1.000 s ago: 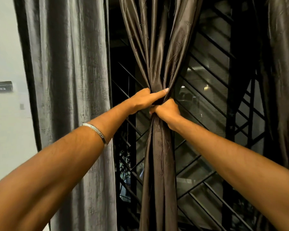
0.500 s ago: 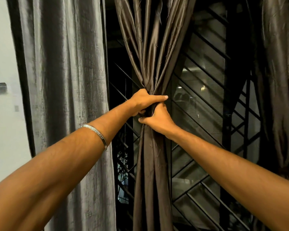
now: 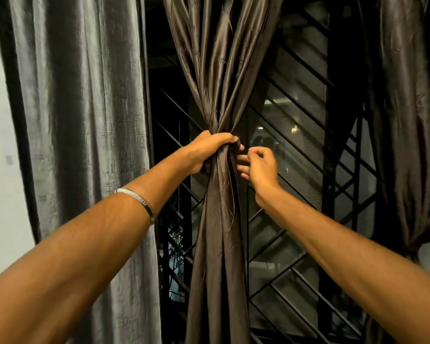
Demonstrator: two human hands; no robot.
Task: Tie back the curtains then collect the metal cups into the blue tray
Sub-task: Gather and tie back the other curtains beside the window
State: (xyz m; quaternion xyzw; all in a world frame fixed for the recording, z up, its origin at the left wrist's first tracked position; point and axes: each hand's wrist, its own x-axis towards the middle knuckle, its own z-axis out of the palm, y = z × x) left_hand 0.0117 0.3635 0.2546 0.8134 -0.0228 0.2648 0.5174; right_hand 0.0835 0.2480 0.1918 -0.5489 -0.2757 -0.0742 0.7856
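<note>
Satin, dark brown and faintly embroidered, made up the gathered middle curtain [image 3: 219, 199], which hung in front of me from the top of the head view to the bottom, its long axis upright and its folds pinched to a narrow waist at about mid-height. My left hand [image 3: 210, 151] was clenched around that waist, fingers wrapped over the front of the bunched fabric. My right hand [image 3: 258, 167] sat just beside the curtain on its right, grasping nothing that I could make out; its fingers [image 3: 242, 158] were loosely curled, with the tips at the cloth's edge.

On my left forearm sat a thin silver metal bangle [image 3: 139, 202] with engraved lettering; I could not read it with certainty. A paler grey textured curtain [image 3: 80, 120] hung straight on the left, against a white wall [image 3: 0, 194]. Another dark satin curtain [image 3: 407, 120] hung at the right edge. Behind them stood a black metal window grille [image 3: 296, 219] of diagonal bars.
</note>
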